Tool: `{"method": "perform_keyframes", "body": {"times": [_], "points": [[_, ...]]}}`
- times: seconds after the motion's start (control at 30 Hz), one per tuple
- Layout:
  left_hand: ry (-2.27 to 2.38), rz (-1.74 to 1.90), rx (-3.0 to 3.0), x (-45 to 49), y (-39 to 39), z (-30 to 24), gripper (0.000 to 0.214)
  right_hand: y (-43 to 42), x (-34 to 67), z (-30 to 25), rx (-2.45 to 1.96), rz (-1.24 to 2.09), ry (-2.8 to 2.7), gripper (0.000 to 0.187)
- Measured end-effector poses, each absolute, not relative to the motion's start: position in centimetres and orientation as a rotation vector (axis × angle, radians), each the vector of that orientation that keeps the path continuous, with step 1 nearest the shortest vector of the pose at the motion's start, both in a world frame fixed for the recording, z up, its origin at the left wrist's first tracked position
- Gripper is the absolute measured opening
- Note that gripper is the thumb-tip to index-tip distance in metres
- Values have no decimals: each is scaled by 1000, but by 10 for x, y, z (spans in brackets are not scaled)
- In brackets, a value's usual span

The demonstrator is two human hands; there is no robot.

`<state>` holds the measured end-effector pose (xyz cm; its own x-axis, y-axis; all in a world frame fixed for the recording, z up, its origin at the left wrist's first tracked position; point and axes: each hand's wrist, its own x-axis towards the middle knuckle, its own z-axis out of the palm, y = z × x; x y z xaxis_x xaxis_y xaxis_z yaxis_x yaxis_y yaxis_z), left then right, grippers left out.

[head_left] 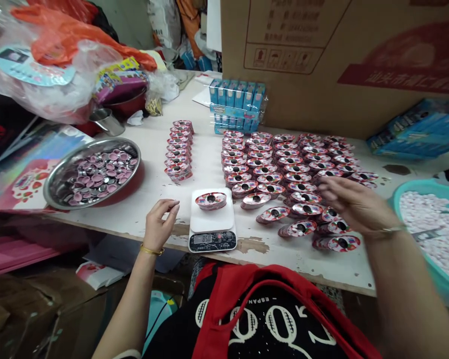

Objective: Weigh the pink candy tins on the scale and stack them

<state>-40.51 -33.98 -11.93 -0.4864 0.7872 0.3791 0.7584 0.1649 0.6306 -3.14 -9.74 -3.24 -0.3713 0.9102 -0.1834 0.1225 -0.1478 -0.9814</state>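
Observation:
A white kitchen scale point(213, 224) near the table's front edge carries one oval printed tin point(211, 200) with a round hole in its top. Its display shows digits that look like 850. My left hand point(160, 224) hovers left of the scale, fingers loosely bent, thumb a little apart, nothing visible in it. My right hand point(353, 204) is over the right side of the rows of oval tins point(298, 177), fingertips drawn together and slightly blurred. Whatever it may pinch is hidden. White sweets show in some of the holes.
At left, a steel bowl point(134, 149) holds pink and silver caps. A shorter row of tins point(177, 154) stands behind the scale. To the right, a turquoise tub point(396, 194) contains pale sweets and a metal scoop point(428, 234). Wrapped blue boxes point(235, 104) and a large carton point(303, 99) are behind.

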Motion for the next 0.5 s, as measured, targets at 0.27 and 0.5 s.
{"method": "perform_keyframes", "body": {"times": [0.27, 0.5], "points": [[2367, 1230, 1550, -402, -359, -124, 20, -152, -220, -37, -629, 1292, -2585, 16], [2324, 1265, 1503, -401, -367, -134, 19, -163, -250, -54, -516, 980, -2866, 21]]}}
